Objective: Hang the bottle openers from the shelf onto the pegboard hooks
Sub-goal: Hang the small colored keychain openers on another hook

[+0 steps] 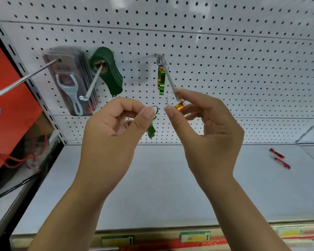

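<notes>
Green metal dangles from the left hand (116,127). Its thumb and forefinger are pinched together on the top end of a green opener (151,128), so the body hangs free below, seemingly parked there until its turn comes. The right hand (212,127) pinches a gold opener (179,106) between thumb and forefinger, with the other fingers loosely spread. It holds the ring (168,99) up at the tip of the hook (168,75). I cannot tell whether the ring is over the tip yet. Gripping the body likely leaves the ring clear for the wire.

Hung openers (161,80) in gold and green sit far back on that hook, against the pegboard (243,60). Two red openers (279,158) lie on the shelf (161,187), well apart from both hands and not yet hung. Hooks to the left carry packaged openers (69,82) and dark green openers (107,71).
</notes>
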Tool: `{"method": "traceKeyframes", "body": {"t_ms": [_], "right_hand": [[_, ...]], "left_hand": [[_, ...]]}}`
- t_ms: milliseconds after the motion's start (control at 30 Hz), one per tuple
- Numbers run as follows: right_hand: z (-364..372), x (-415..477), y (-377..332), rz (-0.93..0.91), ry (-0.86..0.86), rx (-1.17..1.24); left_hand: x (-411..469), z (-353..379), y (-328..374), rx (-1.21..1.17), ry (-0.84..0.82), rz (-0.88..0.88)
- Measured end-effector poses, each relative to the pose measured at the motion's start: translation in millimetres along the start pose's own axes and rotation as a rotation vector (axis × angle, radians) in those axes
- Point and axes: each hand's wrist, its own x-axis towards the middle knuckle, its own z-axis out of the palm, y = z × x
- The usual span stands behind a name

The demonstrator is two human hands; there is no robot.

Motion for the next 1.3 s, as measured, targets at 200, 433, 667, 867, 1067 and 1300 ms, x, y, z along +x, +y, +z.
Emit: {"method": "traceKeyframes", "body": {"t_ms": [200, 433, 667, 867, 1067, 1300], "right_hand": [[5.1, 0.9, 10.0, -0.003, 0.039, -0.108], [-15.2, 3.0, 19.4, -0.039, -0.05, -0.146], [-34.6, 3.0, 6.6, -0.067, -0.003, -0.103], [-35.7, 4.9, 0.1, -0.103, -0.08, -0.075], [-28.6, 6.9, 0.7, -0.155, -0.145, -0.188], [-23.0, 9.5, 0.8, -0.136, -0.133, -0.203]], "left_hand": [[4.7, -5.2, 4.1, -0.028, -0.015, 0.015], [11.5, 11.5, 13.2, -0.132, -0.109, 0.002], [17.4, 29.5, 12.8, -0.208, -0.168, -0.051], [24.2, 33.3, 7.0, -0.216, -0.138, -0.114], [34.4, 34.8, -2.6, -0.135, -0.091, -0.111], [65.8, 37.1, -16.3, -0.021, -0.076, -0.02]]}}
